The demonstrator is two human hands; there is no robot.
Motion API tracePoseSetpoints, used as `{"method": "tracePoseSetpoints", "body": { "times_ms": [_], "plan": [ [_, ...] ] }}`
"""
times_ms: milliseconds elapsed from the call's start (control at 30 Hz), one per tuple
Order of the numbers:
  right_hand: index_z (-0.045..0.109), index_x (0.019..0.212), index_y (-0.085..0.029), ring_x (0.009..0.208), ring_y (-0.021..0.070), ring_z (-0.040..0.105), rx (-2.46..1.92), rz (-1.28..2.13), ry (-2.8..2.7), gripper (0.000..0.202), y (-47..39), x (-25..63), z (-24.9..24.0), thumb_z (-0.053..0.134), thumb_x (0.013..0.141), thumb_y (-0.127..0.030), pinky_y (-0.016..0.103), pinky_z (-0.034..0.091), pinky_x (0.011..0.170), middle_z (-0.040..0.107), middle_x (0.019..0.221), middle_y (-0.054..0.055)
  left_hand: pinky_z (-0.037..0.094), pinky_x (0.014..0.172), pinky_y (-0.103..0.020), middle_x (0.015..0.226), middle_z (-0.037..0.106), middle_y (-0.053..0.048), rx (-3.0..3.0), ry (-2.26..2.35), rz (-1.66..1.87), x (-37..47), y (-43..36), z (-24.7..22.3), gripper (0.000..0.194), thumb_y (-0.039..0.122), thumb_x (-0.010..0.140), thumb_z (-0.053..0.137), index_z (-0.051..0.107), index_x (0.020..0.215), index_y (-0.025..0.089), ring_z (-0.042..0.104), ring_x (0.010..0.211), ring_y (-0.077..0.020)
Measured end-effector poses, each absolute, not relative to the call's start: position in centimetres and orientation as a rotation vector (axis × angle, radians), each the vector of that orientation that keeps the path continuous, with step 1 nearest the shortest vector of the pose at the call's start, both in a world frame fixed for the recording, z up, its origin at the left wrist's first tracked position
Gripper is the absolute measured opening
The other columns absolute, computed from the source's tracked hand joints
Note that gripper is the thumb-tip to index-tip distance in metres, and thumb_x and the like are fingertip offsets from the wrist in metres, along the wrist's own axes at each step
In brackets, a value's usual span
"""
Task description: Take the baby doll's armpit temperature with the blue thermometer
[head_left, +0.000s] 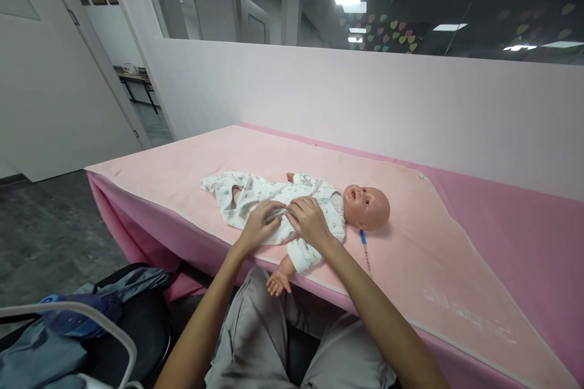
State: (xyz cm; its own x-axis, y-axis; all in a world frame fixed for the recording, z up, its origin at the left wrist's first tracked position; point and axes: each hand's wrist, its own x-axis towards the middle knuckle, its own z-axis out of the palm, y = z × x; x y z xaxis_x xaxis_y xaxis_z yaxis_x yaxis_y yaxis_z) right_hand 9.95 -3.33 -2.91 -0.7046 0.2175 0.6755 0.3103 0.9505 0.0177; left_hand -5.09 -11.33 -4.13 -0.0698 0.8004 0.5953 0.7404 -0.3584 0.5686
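A baby doll (367, 206) lies on its back across the table, its head to the right. It wears a white printed baby outfit (249, 185). My left hand (262, 223) and my right hand (309, 217) meet over the doll's belly, fingers bent and pinching the cloth of the outfit between them. Exactly which fold or fastening they grip is too small to make out. One doll hand (279, 279) hangs past the table's near edge, above my lap. Beside the doll's head lies a thin thermometer with a blue end (363, 238).
A pale pink mat (410, 292) covers the table over a darker pink cloth (515, 225). Behind rises a white wall (365, 103) with a window above. At lower left stands a black chair (146, 316) with clothing and a blue bottle (77, 316) on it.
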Motion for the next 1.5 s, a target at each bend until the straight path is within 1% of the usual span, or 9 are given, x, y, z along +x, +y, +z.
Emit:
{"method": "tracePoseSetpoints", "body": {
  "times_ms": [67,167,367,600,833,1033,1200,1300,1500],
  "plan": [
    [0.057,0.088,-0.018,0.087,0.0187,0.052,-0.399,-0.139,-2.372,0.014,-3.2,10.0,-3.0,0.043,0.089,-0.022,0.034,0.038,0.082,0.062,0.086,0.006,0.042,0.089,-0.037,0.102,0.063,-0.006,2.122,1.746,1.415,-5.2,-11.2,-4.2,0.023,0.023,0.083,0.048,0.06,0.102,0.02,0.056,0.098,-0.0215],
    [0.056,0.089,-0.019,0.086,0.0188,0.052,-0.436,-0.128,-2.361,0.011,-3.0,10.1,-3.2,0.046,0.088,-0.022,0.033,0.038,0.081,0.061,0.085,0.005,0.041,0.093,-0.038,0.107,0.061,-0.007,2.169,1.767,1.402,-5.3,-11.1,-4.5,0.023,0.023,0.084,0.046,0.061,0.102,0.021,0.053,0.104,-0.0216],
    [0.053,0.081,-0.019,0.082,0.0186,0.052,-0.491,-0.104,-2.329,0.009,-2.9,10.0,-3.5,0.046,0.087,-0.02,0.033,0.039,0.077,0.059,0.08,0.005,0.038,0.098,-0.041,0.117,0.055,-0.007,2.191,1.839,1.403,-5.2,-10.9,-5.1,0.028,0.022,0.084,0.046,0.06,0.109,0.022,0.048,0.112,-0.0219],
    [0.05,0.08,-0.019,0.079,0.019,0.05,-0.515,-0.108,-2.288,0.012,-2.9,9.9,-3.7,0.042,0.089,-0.02,0.032,0.039,0.074,0.058,0.079,0.005,0.043,0.093,-0.039,0.113,0.058,-0.008,2.091,1.807,1.478,-5.6,-11.0,-4.9,0.023,0.031,0.085,0.05,0.066,0.098,0.021,0.054,0.106,-0.0213],
    [0.05,0.082,-0.019,0.077,0.0187,0.051,-0.551,-0.135,-2.287,0.013,-2.9,9.9,-3.8,0.041,0.091,-0.022,0.031,0.039,0.073,0.058,0.078,0.005,0.042,0.095,-0.041,0.113,0.059,-0.008,2.04,1.782,1.476,-5.4,-11.2,-4.5,0.029,0.036,0.086,0.048,0.065,0.104,0.022,0.053,0.107,-0.0216],
    [0.05,0.082,-0.019,0.078,0.0189,0.051,-0.545,-0.142,-2.3,0.012,-2.9,10.0,-3.8,0.042,0.091,-0.022,0.031,0.038,0.073,0.058,0.078,0.005,0.042,0.094,-0.038,0.111,0.059,-0.007,2.066,1.788,1.475,-5.5,-11.1,-4.8,0.023,0.032,0.086,0.049,0.067,0.096,0.021,0.054,0.106,-0.0209],
    [0.052,0.083,-0.019,0.08,0.0193,0.052,-0.534,-0.139,-2.308,0.012,-2.9,10.0,-3.8,0.042,0.09,-0.022,0.032,0.039,0.075,0.059,0.079,0.005,0.041,0.095,-0.038,0.113,0.058,-0.007,2.129,1.805,1.455,-5.4,-10.9,-5.2,0.024,0.029,0.087,0.047,0.066,0.1,0.022,0.052,0.108,-0.0209],
    [0.053,0.086,-0.018,0.083,0.0194,0.052,-0.542,-0.131,-2.307,0.011,-2.9,10.0,-3.9,0.043,0.09,-0.021,0.032,0.039,0.076,0.06,0.082,0.006,0.04,0.095,-0.038,0.113,0.056,-0.007,2.17,1.813,1.44,-5.3,-10.8,-5.4,0.024,0.028,0.088,0.045,0.064,0.102,0.022,0.05,0.109,-0.0204],
    [0.057,0.094,-0.017,0.087,0.0196,0.053,-0.522,-0.123,-2.291,0.014,-3.1,10.0,-3.8,0.044,0.089,-0.02,0.032,0.039,0.079,0.063,0.09,0.006,0.042,0.091,-0.037,0.107,0.057,-0.007,2.213,1.783,1.455,-5.5,-10.4,-5.7,0.022,0.026,0.089,0.043,0.062,0.098,0.019,0.052,0.102,-0.0194]
  ]
}}
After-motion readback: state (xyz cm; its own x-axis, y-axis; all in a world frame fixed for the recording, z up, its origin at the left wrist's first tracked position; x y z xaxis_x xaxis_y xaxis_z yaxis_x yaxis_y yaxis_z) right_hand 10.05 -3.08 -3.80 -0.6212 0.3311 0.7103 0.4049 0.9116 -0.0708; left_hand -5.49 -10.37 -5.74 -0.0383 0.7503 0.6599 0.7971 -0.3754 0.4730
